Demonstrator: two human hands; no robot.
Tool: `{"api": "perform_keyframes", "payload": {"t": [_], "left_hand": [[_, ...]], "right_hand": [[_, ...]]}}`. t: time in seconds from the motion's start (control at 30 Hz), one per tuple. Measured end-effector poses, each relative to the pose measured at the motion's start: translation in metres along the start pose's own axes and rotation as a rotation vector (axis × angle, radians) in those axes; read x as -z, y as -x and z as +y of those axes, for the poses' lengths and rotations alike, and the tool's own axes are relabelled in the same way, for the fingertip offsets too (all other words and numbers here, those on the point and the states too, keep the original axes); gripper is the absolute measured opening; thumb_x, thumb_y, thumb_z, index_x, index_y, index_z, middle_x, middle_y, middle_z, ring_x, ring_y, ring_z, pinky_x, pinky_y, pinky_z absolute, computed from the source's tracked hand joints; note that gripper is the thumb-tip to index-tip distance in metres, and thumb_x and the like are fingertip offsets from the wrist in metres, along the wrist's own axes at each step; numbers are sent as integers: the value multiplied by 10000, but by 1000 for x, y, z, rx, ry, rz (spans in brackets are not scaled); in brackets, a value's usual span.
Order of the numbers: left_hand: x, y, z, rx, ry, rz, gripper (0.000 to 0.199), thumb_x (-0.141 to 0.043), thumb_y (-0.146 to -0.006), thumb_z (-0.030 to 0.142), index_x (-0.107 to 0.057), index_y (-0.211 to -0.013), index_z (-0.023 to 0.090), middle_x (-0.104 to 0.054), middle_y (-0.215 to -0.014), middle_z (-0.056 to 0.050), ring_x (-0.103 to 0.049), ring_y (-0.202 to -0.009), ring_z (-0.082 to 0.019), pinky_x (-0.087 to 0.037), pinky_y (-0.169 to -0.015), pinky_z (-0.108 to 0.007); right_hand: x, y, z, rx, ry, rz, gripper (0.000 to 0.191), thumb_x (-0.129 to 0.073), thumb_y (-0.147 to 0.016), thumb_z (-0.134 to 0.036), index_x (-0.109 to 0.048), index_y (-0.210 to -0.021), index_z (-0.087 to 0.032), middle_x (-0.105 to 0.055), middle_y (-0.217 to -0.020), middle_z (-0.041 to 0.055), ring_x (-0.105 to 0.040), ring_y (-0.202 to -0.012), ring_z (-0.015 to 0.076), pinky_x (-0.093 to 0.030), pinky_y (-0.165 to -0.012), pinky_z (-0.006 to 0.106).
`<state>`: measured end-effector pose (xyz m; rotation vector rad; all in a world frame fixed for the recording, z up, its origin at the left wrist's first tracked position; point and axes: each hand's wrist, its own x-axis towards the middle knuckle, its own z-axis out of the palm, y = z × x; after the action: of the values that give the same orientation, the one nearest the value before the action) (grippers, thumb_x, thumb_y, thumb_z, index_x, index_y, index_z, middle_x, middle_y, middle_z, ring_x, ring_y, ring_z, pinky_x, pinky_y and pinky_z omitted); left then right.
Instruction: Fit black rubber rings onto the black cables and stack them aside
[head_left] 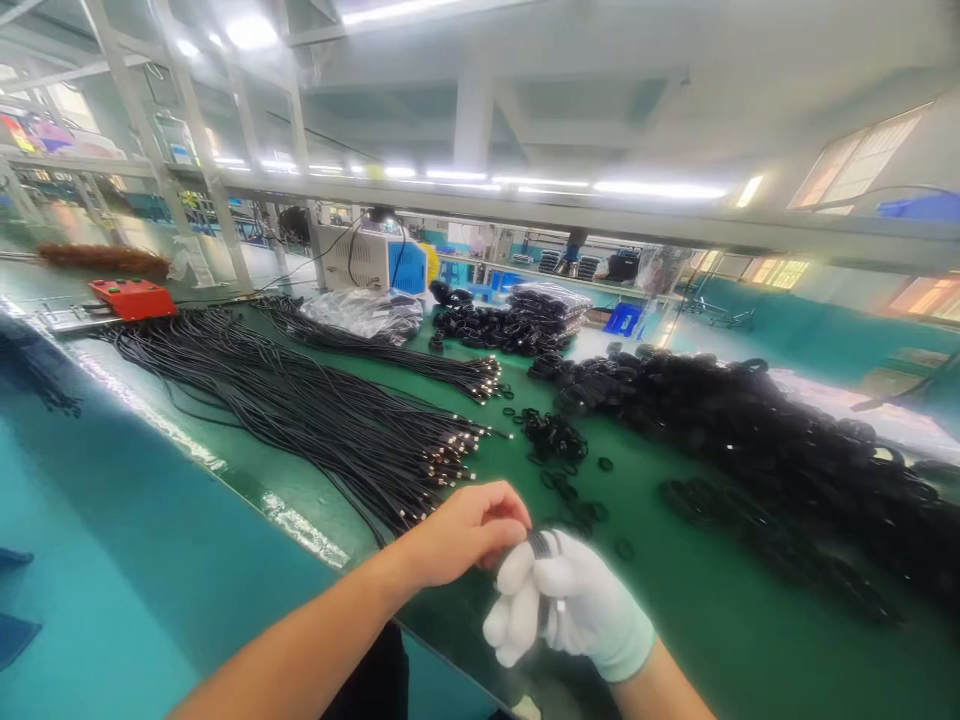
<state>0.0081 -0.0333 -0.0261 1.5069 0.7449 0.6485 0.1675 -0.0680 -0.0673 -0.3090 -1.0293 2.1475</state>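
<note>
My gloved right hand [566,595] is closed around a small coiled black cable [538,543], with dark loops showing between thumb and fingers. A small light metal-looking piece, perhaps the plug end, shows by the palm. My bare left hand [480,530] presses its curled fingertips against the coil's near-left side. What those fingertips pinch is hidden. Just beyond the hands lie loose small black rings [555,437] on the green tabletop [637,620]. Left of them a wide bundle of straight black cables [300,400] points its metal plug ends toward my hands.
A long heap of coiled black cables [720,420] fills the right side. Farther back are another coil pile [487,325], plastic bags [367,312] and a white-and-blue machine [375,262]. A red control box [133,298] sits at the left. A metal shelf rail [450,195] crosses above.
</note>
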Motion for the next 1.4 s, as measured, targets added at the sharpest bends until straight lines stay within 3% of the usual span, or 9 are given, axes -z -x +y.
{"api": "perform_keyframes", "payload": {"t": [0.1,0.23,0.4,0.57,0.73,0.87,0.97,1.2,1.4], "left_hand": [[-4,1,-4,-33,20,13,90,-516,-798,219,-539,-862,160,-463,-609,59,-419,-520,-74,-339,-487,-189],[-10,5,-6,-169,-214,219,119,-471,-838,191,-587,-844,163,-571,-774,8,-511,-703,-107,-404,-643,-219],[-10,11,-9,-126,-215,99,152,-535,-799,187,-547,-949,165,-585,-832,-3,-525,-731,-120,-435,-664,-234],[-19,11,-20,-193,-255,222,70,-559,-762,133,-527,-813,168,-556,-798,12,-515,-700,-110,-431,-636,-219],[-31,13,-28,-361,-329,333,134,-518,-781,74,-556,-860,175,-564,-841,-10,-543,-713,-109,-454,-653,-214],[-37,16,-33,-602,-468,385,218,-454,-814,51,-565,-944,185,-597,-862,-43,-576,-788,-140,-469,-696,-237],[-41,18,-34,-740,-527,431,273,-416,-831,44,-551,-1017,191,-612,-883,-65,-587,-820,-156,-475,-705,-250],[-35,12,-28,-678,-579,305,199,-402,-849,86,-535,-969,172,-615,-855,-77,-581,-782,-158,-485,-693,-253],[-34,14,-31,-815,-627,324,247,-400,-835,71,-533,-1021,165,-627,-851,-95,-587,-791,-173,-487,-683,-265]], "right_hand": [[3,-1,-2,2,8,-20,333,-634,-742,-402,-633,-781,-71,-641,-521,127,-670,-756,315,-529,-568,389],[2,-3,-8,60,64,-7,248,-587,-779,-315,-646,-779,-74,-661,-560,135,-660,-837,285,-511,-740,437],[-5,-2,-19,-25,166,-78,256,-582,-774,-280,-667,-821,-43,-690,-671,166,-663,-816,281,-487,-799,465],[-12,1,-26,-142,226,-159,266,-583,-766,-269,-684,-825,-30,-696,-712,152,-663,-720,246,-489,-787,418],[-10,9,-29,-161,308,-91,209,-639,-727,-238,-691,-801,-50,-679,-645,86,-638,-667,189,-484,-671,278],[-6,18,-27,-107,421,-4,202,-635,-763,-256,-702,-820,-75,-687,-735,83,-618,-704,174,-485,-707,281],[-11,20,-27,-107,422,-15,206,-639,-769,-267,-705,-812,-77,-678,-726,81,-594,-647,161,-492,-689,293],[-26,15,-35,-134,370,-67,294,-589,-803,-330,-700,-783,-58,-652,-644,95,-538,-532,139,-478,-590,278],[-32,15,-36,-142,410,-103,271,-586,-781,-299,-715,-762,-61,-669,-669,108,-543,-530,135,-470,-570,259]]}}
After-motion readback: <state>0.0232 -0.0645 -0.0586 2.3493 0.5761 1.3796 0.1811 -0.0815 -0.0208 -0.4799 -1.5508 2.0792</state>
